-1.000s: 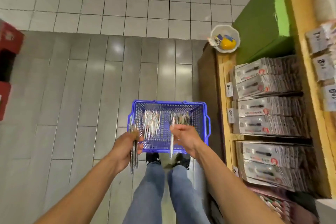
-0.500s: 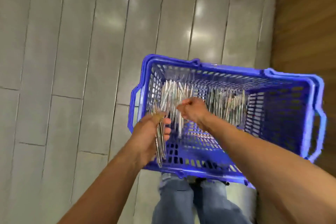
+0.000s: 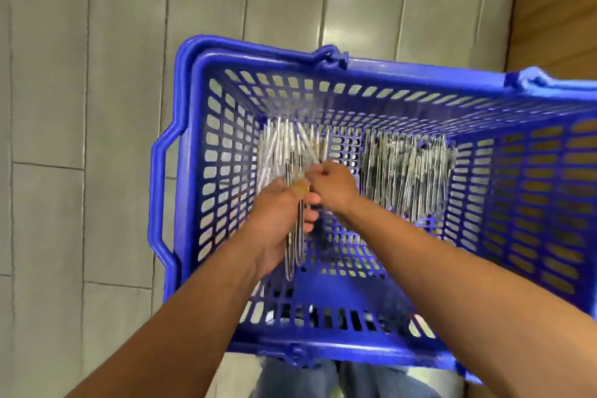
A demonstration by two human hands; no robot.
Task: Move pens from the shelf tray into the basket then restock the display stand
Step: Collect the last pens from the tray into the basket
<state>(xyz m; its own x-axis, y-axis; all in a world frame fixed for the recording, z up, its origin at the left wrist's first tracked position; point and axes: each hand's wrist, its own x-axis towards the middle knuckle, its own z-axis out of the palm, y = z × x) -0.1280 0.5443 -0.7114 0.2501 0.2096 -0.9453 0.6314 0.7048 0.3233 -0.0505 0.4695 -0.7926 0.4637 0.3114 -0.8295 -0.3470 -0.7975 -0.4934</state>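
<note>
Left hand (image 3: 277, 213): fingers curled round a bundle of pens (image 3: 295, 236), held mid-length, upright over the basket (image 3: 323, 74).
Right hand (image 3: 332, 184): pinching pens from the left heap (image 3: 284, 149); right heap (image 3: 407, 171) lies apart.
Handling, judged: light, stiff, slick in wrappers; grip mid-barrel, several together.
Forearms reach down inside.

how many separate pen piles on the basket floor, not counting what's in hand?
2. One pile lies at the basket's left end, partly behind both hands; the other pile lies right of centre. More pens may be hidden under the hands.
</note>
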